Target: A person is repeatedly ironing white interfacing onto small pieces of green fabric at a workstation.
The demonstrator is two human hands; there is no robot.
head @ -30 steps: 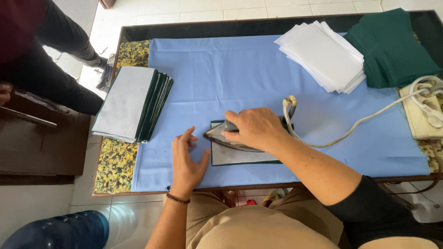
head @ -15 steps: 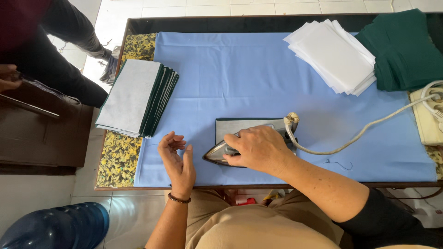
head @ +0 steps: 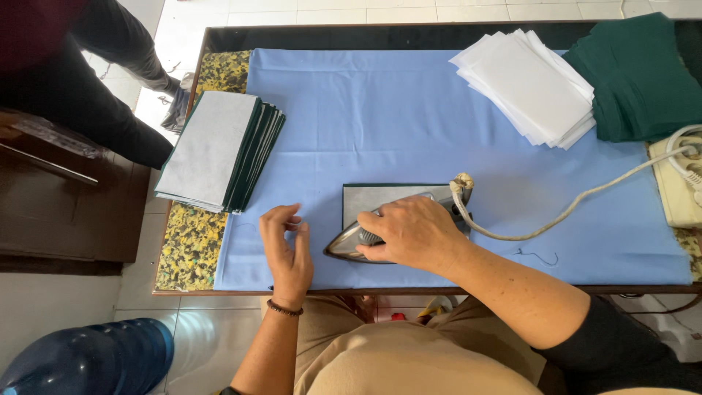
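A metal electric iron [head: 365, 238] is clamped in the right hand [head: 413, 232] over 1 grey-faced green fabric piece [head: 387, 196] on the blue-covered desk [head: 409, 110]; the left hand's [head: 287, 252] fingers are loosely curled, empty. 1 finished stack [head: 219, 150] is piled left; white sheets [head: 530, 84] and green cloth [head: 636, 77] are left unpressed.

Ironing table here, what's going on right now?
A person is pressing a grey fabric piece on the blue-covered table. The right hand grips the iron on the piece's lower left part. The left hand hovers beside it, fingers curled, holding nothing. A stack of grey-and-green pieces sits to the left, white sheets and green cloth at the far right.
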